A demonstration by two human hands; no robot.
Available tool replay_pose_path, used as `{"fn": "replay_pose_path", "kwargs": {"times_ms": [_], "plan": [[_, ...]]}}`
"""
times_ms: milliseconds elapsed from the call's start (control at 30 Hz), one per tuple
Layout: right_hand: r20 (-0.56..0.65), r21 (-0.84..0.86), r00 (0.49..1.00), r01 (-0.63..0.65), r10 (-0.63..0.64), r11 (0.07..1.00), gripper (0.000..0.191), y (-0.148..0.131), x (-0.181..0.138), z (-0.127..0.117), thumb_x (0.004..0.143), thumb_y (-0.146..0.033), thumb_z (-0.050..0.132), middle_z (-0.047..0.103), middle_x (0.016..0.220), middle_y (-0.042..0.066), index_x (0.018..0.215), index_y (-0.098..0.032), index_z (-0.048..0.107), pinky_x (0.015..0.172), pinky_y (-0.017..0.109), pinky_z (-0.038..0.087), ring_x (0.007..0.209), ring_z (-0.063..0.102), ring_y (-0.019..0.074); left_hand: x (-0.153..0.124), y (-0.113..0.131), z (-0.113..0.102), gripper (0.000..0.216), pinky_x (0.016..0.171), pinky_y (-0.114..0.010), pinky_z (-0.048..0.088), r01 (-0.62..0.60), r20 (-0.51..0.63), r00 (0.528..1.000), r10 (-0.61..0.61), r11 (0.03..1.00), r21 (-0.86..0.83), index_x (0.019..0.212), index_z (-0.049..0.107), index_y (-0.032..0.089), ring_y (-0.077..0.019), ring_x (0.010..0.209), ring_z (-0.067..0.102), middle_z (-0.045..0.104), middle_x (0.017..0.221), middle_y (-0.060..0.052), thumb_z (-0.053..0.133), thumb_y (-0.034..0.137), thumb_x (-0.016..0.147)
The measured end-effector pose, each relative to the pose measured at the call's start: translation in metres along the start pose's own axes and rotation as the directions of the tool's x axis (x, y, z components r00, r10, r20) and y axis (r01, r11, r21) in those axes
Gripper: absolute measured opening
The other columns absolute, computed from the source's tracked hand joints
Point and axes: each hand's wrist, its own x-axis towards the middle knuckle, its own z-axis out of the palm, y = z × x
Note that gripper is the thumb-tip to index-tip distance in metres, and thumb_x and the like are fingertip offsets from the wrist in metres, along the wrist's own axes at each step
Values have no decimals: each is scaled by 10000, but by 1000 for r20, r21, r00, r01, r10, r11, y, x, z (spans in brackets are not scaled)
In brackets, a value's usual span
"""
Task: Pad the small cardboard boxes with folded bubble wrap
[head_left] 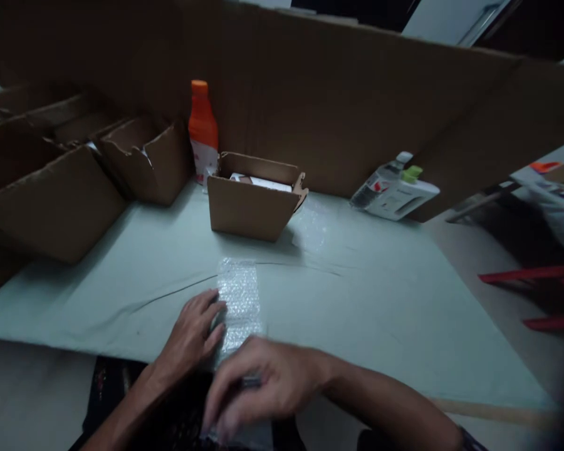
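Observation:
A strip of clear bubble wrap [239, 294] lies flat on the pale green table cover and runs down over the near edge. My left hand [192, 329] rests at its left side, fingers stretched out and fingertips touching the wrap. Nearer to me, my right hand [263, 385] is over the strip's lower end, somewhat blurred. Its fingers bend down toward the thumb, pinching the wrap's near end low in the view. Part of the wrap is hidden behind this hand.
An open cardboard box [249, 210] with a white item inside stands ahead. Behind it is an orange bottle [203, 128]. Larger cardboard boxes [61, 200] fill the left. A clear bottle [378, 181] and a white container [399, 197] lean against the cardboard wall [319, 106].

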Motion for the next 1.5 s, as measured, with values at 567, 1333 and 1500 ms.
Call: {"fn": "replay_pose_path", "kwargs": {"times_ms": [567,1333,1500], "plan": [[-476,-385,879,-237,28,892,249,103,-52,49,958,-138,499,729,1195,102,1129,-212,664,925,441,516,1164,639,240,-90,8,-50,829,1149,-538,427,-1,223,975,17,997,-72,1528,390,363,-324,1482,365,421,1597,-52,487,34,774],[-388,-747,877,-119,-283,654,458,92,-43,47,926,-171,587,491,1517,136,1374,-256,549,1048,458,424,1402,443,274,-6,35,-13,286,914,-402,550,364,213,931,-296,795,-486,1149,699,205,-234,1061,675,742,1132,-92,553,329,937],[-596,-484,782,-165,-186,859,223,76,-21,33,1013,-263,502,695,1242,112,1136,-203,678,951,418,502,1176,620,225,1,30,-39,426,903,-371,541,574,272,797,-539,534,-621,1219,679,186,-217,1005,682,722,1161,-92,480,449,950]]}}
